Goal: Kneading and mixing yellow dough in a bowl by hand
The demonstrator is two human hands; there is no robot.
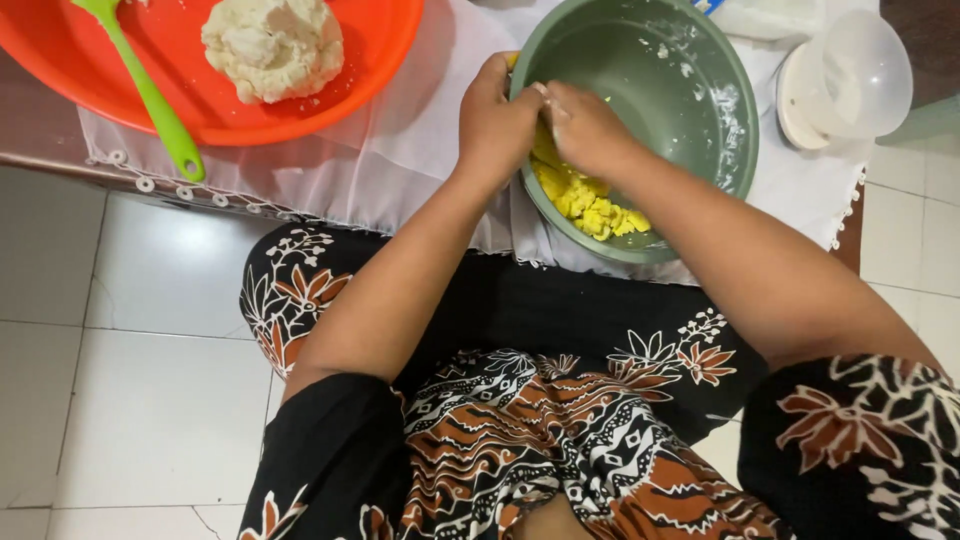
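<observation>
Seen from above, over a lap in black fabric printed with brown and white flowers. Left hand clamped over the near rim of a grey-green bowl, fingers curled down around the edge, steadying it. Right hand inside the bowl, fingers bent and pressed into a crumbly yellow dough heaped against the near wall; whether pinching a piece or only pushing down, cannot tell. Dough in loose lumps, not yet gathered into one mass. White floury smears along the far inside wall of the bowl. Up and to the left, an orange basin holding a rough ball of white dough, already pulled together, with a green spatula lying across the rim, handle towards the viewer. To the right of the bowl, a clear plastic lid or cover, tipped on its side. All resting on a white lace-edged cloth over a low desk; pale floor tiles below. Judged from this: white batch formed, yellow batch mid-kneading, much mixing left.
</observation>
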